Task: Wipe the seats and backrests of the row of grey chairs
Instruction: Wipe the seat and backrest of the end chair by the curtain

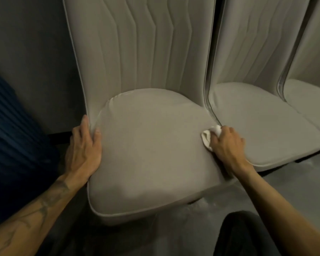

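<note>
Grey chairs (174, 80) side by side, nearest seat (151, 145) under both hands. Left hand (83, 150) open, flat, bracing the seat's left edge; right hand (227, 146) clenched round a white cloth (210, 134) at the right edge, beside the next chair (262, 130). Might lose the cloth into the gap between seats if pushed wide, or miss the backrest (137, 52) crease; no brand or writing legible.
</note>
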